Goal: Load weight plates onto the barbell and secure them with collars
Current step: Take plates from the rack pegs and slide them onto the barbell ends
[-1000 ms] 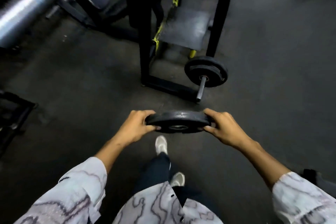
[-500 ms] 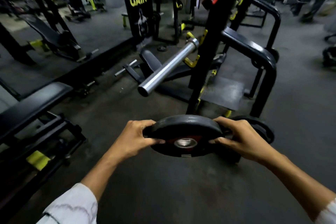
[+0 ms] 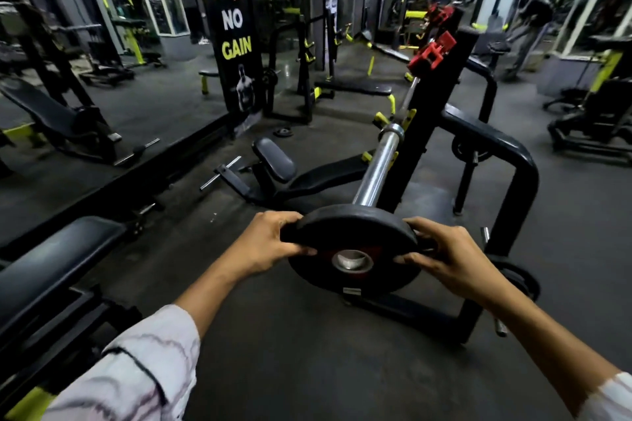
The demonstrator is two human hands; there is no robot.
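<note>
One round black rubber weight plate (image 3: 354,243) with a red inner ring and a steel-lined centre hole sits at the middle of the view, held off the floor between two bare hands. The left hand (image 3: 270,241) clasps its rim at 9 o'clock, thumb on the near face; the right hand (image 3: 444,255) clasps the rim at 3 o'clock, thumb likewise on the near face — both grips clenched on the plate. The plate's flat face tilts toward the camera, its hole looking back and slightly up.

One chrome steel barbell sleeve (image 3: 378,169) runs from just behind the plate's top edge away toward 1 o'clock, its long axis leaning up and to the right; its near end is hidden behind the plate, so whether the hole is on it cannot be told. The bar rests in a black upright rack (image 3: 427,133). Two red plastic collars (image 3: 432,51) are clipped high on that rack, at 1 o'clock — well apart from the hands.
</note>
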